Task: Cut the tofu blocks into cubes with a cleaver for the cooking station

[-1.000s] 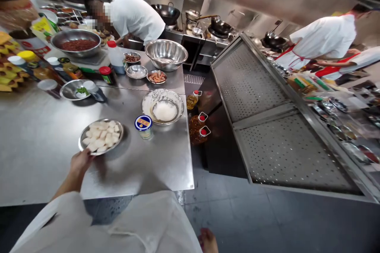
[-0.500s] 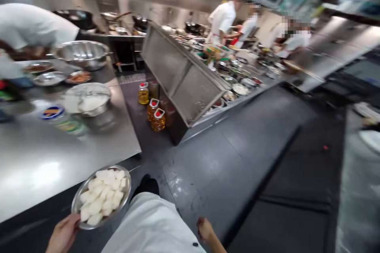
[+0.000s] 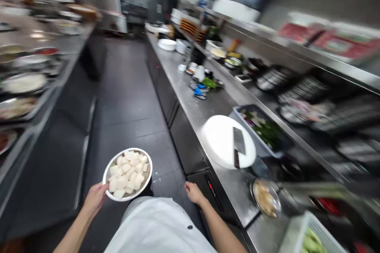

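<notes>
A round metal bowl (image 3: 106, 180) full of white chunks (image 3: 128, 174) hangs over the dark floor, left of the middle of the view. My left hand (image 3: 95, 199) grips its left rim, with the thumb at the edge. To the right of the white shirt front, my right hand (image 3: 193, 193) has its fingers curled, beside the cabinet fronts under the right counter. What that hand holds, if anything, I cannot make out. It does not touch the bowl.
Along the right runs a steel counter (image 3: 184, 104) with a white round board (image 3: 218, 140), a cleaver (image 3: 239, 141) on it, and a tub of greens (image 3: 263, 126). Metal trays of food line the left counter (image 3: 73, 57). A shelf (image 3: 297, 49) overhangs the right side.
The view has swung right, from the oil bottles and cooks to an aisle between two counters. The bowl, still in my left hand, now shows nearer the middle, and more of both forearms shows.
</notes>
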A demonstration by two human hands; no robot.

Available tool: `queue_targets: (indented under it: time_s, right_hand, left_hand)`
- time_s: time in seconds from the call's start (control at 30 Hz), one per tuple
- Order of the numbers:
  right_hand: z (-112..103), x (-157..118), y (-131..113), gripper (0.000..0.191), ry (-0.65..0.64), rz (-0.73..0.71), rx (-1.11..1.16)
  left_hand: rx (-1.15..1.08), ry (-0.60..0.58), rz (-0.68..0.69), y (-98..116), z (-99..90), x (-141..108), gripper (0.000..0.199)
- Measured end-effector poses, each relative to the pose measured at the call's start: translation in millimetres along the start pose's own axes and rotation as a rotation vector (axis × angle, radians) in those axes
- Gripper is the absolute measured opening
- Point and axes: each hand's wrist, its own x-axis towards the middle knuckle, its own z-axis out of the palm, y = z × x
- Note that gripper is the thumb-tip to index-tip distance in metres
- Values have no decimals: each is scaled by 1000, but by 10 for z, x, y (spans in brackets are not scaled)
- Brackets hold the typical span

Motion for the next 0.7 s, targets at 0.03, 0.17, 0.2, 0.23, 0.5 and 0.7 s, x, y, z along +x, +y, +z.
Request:
queue_targets:
  time_s: [0.03, 0.17, 0.2, 0.23, 0.5, 0.7]
  right_hand:
    - [-192, 2, 52, 19, 70, 24, 42]
    - [-877, -51, 217, 24, 352, 127, 175]
    - [-1033, -52, 265, 25, 430, 159, 189]
    - [-1187, -40, 323, 26, 509, 197, 192]
    - [-2319, 389, 1069, 45, 903, 709, 80]
    - [-2842, 687, 1343, 39, 637, 922, 23]
  left_hand:
    - [39, -55, -9, 241, 343, 356, 31]
    - [162, -236, -9, 973, 1906, 1476, 25]
    - [183, -254, -13, 1093, 2320, 1683, 21]
    - [203, -262, -19, 1188, 2732, 1866, 18]
    - [335, -284, -8, 1333, 5457, 2738, 13]
    - [449, -384, -19, 1365, 6345, 3133, 11]
